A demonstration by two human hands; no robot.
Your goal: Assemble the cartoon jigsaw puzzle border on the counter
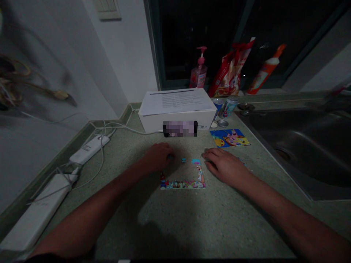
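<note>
A partly assembled jigsaw puzzle (182, 184) lies on the counter, with a colourful bottom edge and right side joined. One loose blue puzzle piece (183, 160) rests inside the top of the outline. My left hand (158, 157) is at the upper left of the puzzle, covering part of its left side. Its fingers curl down and are closed; what they hold, if anything, is too dark to make out. Beside the upper right corner, my right hand (223, 163) rests palm down, thumb apart from the stretched fingers. Small bits, partly hidden, lie behind it.
A cartoon picture card (230, 138) lies beyond my right hand. Behind stands a white box (177, 109) with a phone (180, 129) leaning on it. Cans (229, 107) stand beside it. A power strip (89, 149) and cables are left; a metal sink (301, 146) is right.
</note>
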